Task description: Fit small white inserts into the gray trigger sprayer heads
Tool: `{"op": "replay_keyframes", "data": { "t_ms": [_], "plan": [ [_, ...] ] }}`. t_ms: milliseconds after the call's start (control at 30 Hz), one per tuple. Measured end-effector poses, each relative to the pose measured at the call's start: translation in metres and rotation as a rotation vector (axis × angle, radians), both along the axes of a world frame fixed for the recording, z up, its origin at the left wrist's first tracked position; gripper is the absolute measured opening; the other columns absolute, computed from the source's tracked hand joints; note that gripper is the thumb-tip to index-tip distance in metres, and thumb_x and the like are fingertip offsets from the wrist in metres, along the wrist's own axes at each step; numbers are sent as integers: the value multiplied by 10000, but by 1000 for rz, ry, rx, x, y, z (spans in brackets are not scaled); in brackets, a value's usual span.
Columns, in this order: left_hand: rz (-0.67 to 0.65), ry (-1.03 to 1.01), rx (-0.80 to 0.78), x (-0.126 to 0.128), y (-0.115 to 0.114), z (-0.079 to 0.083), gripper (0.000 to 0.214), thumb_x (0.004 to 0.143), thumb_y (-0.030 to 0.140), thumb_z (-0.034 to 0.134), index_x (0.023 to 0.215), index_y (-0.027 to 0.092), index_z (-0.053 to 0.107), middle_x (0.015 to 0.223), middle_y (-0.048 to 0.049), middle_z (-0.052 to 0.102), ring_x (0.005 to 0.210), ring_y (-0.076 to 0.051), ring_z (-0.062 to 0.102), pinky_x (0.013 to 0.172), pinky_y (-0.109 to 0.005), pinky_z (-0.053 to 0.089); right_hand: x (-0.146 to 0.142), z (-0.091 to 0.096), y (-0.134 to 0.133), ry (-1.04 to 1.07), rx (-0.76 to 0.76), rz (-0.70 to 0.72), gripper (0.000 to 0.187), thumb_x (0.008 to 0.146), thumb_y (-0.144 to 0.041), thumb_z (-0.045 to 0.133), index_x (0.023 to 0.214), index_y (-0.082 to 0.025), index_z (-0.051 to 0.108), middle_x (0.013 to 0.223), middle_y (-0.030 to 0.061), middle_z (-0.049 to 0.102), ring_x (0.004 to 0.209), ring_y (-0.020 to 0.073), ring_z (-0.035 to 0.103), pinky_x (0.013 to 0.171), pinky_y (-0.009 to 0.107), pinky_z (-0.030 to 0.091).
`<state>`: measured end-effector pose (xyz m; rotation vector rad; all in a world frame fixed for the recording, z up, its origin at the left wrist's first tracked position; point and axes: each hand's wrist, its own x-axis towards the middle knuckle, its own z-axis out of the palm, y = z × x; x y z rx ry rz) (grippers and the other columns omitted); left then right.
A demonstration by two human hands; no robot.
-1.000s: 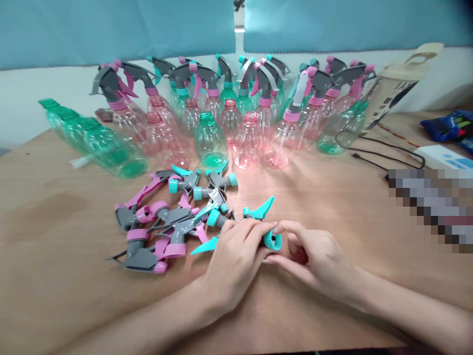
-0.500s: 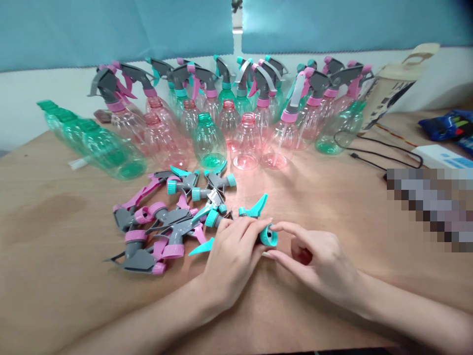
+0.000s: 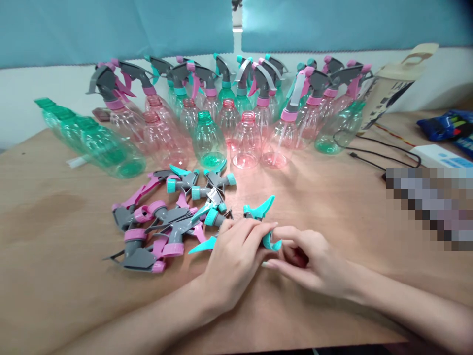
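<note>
My left hand [image 3: 234, 264] is closed over a grey trigger sprayer head with a teal collar [image 3: 272, 241]. Its teal trigger [image 3: 265, 207] sticks out above my knuckles, while most of the grey body is hidden. From the right, my right hand [image 3: 314, 261] has its index finger against the collar's open end and its thumb just below, the other fingers curled in. Loose pink-and-grey sprayer heads [image 3: 172, 222] and teal-and-grey ones [image 3: 214, 182] lie in a pile left of and beyond my left hand.
Behind the pile stand uncapped bottles, among them a green bottle [image 3: 209, 140] and a pink bottle [image 3: 247, 143]. Several bottles with sprayers fitted fill the back. Green bottles [image 3: 114, 153] stand at left. A beige shaker cup [image 3: 391, 88], black cable [image 3: 391, 140] and blue packet [image 3: 443, 125] are at right.
The held sprayer head has shifted slightly right and its collar has tipped, its opening now less visible. My right index finger has moved across the collar's opening, and the thumb sits lower.
</note>
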<state>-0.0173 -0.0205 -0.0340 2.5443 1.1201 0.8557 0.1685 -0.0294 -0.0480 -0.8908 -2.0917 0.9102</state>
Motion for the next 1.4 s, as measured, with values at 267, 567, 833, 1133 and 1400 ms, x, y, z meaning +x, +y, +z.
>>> {"op": "replay_keyframes", "data": {
  "t_ms": [267,567,833,1133,1400],
  "plan": [
    [-9,-15,48,1,1,-2,276,956,324,433,1119,146,567,971,-60,672,892,-192,617,729,-323,404,-2,6,3,-265,456,-109,201,920,-340,516,794,-188,551,576,-50,491,476,85,421,471,221,307],
    [-5,4,27,4,0,-3,289,955,319,435,1150,147,562,981,-65,670,901,-187,621,758,-323,431,-1,9,1,-315,512,-187,319,928,-425,470,770,-179,598,604,-25,493,492,76,441,468,194,333],
    [10,-7,-8,6,0,-2,270,954,306,441,1128,140,563,996,-65,668,909,-190,618,790,-334,425,-3,11,-1,-330,484,-263,448,995,-314,308,698,-173,612,570,-23,421,453,69,390,432,190,307],
    [32,24,-45,4,0,-3,223,905,191,535,1124,155,550,1023,-56,658,924,-204,607,767,-338,410,5,3,2,-251,301,-300,293,967,-264,380,837,-165,624,696,23,555,561,95,549,509,181,407],
    [43,31,-52,3,2,-2,243,889,160,551,1131,152,541,1031,-60,650,917,-209,607,754,-336,397,4,5,8,-140,291,-241,151,931,-206,473,845,-159,588,747,35,601,610,110,565,560,212,454]
  ]
}}
